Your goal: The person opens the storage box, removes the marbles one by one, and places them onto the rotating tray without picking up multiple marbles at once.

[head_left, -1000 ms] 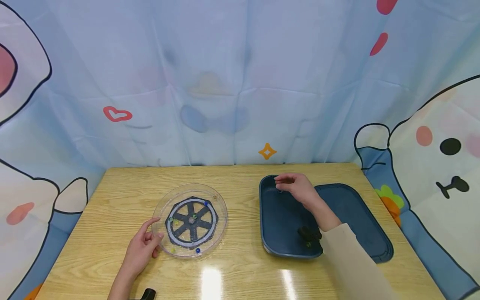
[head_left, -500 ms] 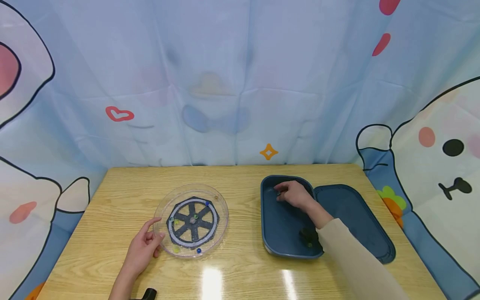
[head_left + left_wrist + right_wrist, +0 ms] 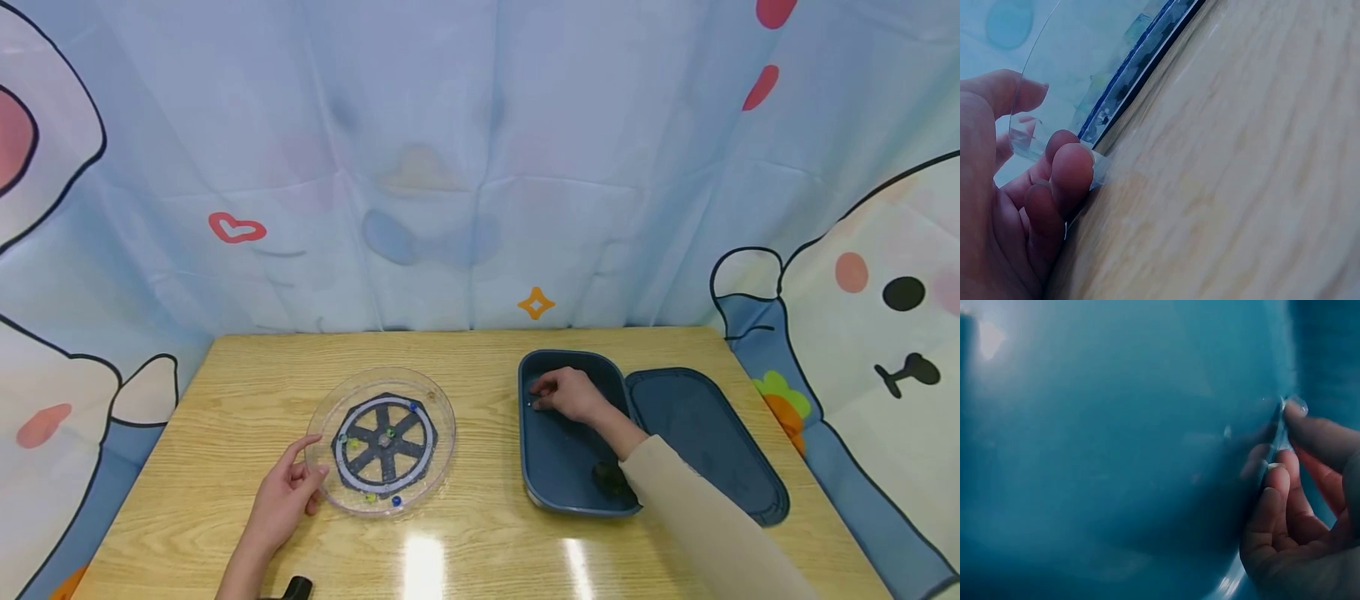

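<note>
In the head view, a clear round dish [image 3: 442,467] lies on the table around a dark six-spoked wheel pattern. Several small blue, green and yellow marbles sit in it, among them a blue marble [image 3: 397,501] and a yellow marble [image 3: 371,497]. My left hand [image 3: 281,496] holds the dish's left rim between thumb and fingers. Inside the dark blue bin [image 3: 555,458], my right hand [image 3: 573,396] is low by the left wall, fingers curled. A clear glass marble [image 3: 1299,405] shows at its fingertips in the right wrist view; the fingers partly hide it.
A dark blue lid [image 3: 697,425] lies right of the bin, partly under the right forearm. A dark clump [image 3: 611,477] sits at the bin's near end. The wooden table [image 3: 480,550] meets a printed curtain [image 3: 465,167] at the back.
My right hand has moved down into the bin and left toward its wall, the small marble shifting with it. In the dish, a yellow marble has rolled right. My left hand stays put.
</note>
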{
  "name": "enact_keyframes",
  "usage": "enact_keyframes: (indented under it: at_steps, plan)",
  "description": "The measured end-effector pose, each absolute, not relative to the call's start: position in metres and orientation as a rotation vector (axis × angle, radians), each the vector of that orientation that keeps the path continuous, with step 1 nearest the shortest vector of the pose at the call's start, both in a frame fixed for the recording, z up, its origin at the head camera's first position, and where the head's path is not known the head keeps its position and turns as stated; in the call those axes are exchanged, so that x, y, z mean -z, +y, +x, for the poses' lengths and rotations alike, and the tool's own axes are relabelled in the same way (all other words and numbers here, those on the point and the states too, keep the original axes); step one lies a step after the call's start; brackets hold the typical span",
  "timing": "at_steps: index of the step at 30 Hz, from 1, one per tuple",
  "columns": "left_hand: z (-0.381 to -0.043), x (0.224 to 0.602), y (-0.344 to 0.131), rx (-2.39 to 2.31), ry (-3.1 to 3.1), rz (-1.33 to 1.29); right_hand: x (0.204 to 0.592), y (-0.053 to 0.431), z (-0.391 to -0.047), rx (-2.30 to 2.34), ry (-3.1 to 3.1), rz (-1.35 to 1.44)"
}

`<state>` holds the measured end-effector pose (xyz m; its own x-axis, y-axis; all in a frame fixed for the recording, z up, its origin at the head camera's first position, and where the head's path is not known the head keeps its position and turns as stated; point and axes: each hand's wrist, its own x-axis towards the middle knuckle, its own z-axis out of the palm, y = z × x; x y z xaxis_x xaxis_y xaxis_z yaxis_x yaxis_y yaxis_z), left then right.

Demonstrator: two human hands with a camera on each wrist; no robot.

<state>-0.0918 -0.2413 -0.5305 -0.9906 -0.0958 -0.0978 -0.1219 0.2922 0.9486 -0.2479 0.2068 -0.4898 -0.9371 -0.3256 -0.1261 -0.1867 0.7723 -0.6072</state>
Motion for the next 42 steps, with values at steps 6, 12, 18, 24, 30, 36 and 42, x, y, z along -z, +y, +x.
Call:
enact_keyframes:
  at_steps: [6, 12, 18, 24, 30, 36, 42]
  plan:
    - [-0.092, 0.53, -0.241, -1.834, 2.517, -0.207, 0.492, 0.205, -0.247, 0.898, 2.731, -0.445]
    - [-0.092, 0.532, -0.241, -1.824, 2.53, -0.21, 0.494, 0.204, -0.248, 0.901, 2.725, -0.451]
    - [-0.091, 0.533, -0.242, -1.82, 2.523, -0.231, 0.49, 0.205, -0.247, 0.912, 2.702, -0.437]
    - [-0.093, 0.533, -0.242, -1.812, 2.53, -0.228, 0.484, 0.207, -0.247, 1.011, 2.661, -0.404]
    - [-0.092, 0.532, -0.24, -1.839, 2.512, -0.217, 0.473, 0.21, -0.245, 1.087, 2.644, -0.386]
    - [-0.091, 0.529, -0.24, -1.838, 2.509, -0.214, 0.454, 0.214, -0.238, 1.191, 2.658, -0.336]
    - [-0.091, 0.529, -0.24, -1.837, 2.521, -0.208, 0.44, 0.212, -0.227, 1.279, 2.675, -0.36]
